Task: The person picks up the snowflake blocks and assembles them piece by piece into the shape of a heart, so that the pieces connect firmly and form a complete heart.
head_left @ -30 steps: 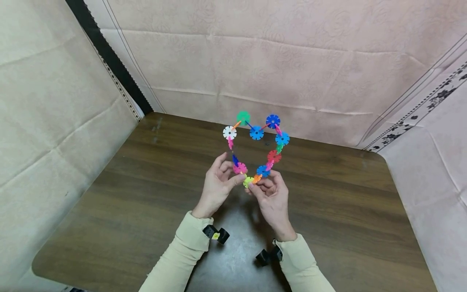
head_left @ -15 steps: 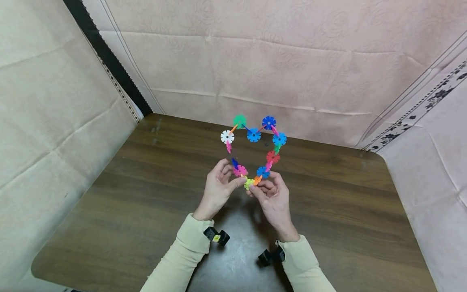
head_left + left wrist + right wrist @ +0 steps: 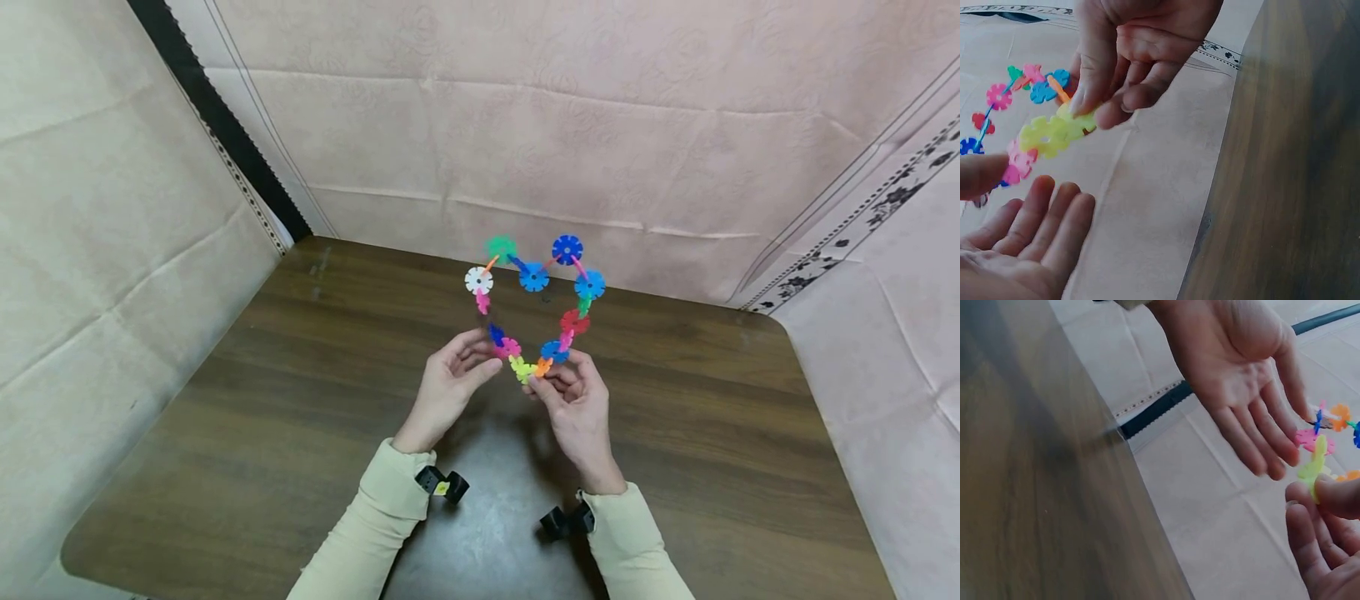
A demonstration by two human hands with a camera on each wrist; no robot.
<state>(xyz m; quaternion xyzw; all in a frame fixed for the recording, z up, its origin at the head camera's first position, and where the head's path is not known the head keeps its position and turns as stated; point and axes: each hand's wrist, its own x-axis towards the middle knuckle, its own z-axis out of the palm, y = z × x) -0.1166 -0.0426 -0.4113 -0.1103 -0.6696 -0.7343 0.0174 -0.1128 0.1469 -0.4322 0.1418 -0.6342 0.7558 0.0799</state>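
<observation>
A heart-shaped chain of snowflake discs (image 3: 534, 277), in many colours, is held up above the table. At its bottom tip, my right hand (image 3: 581, 410) pinches a yellow-green disc (image 3: 1072, 123) between thumb and fingers. My left hand (image 3: 444, 392) is beside the lower left of the chain, with its fingers nearly straight and spread in the left wrist view. Its thumb (image 3: 984, 175) overlaps a pink disc (image 3: 1020, 164) there; whether they touch I cannot tell. Between the pink disc (image 3: 482, 302) and dark blue disc (image 3: 497, 335) on the left side, the link is hard to make out against the wood.
The brown wooden table (image 3: 300, 433) has rounded corners. Pale patterned cloth (image 3: 525, 125) hangs behind it and on both sides. A black strip (image 3: 225, 125) runs down the cloth at the left. Black wrist cameras (image 3: 442, 483) sit at both cuffs.
The heart chain first shifted slightly left, then right with my right hand, and its bottom yellow-green discs turned. My left thumb has come away from the bottom of the chain.
</observation>
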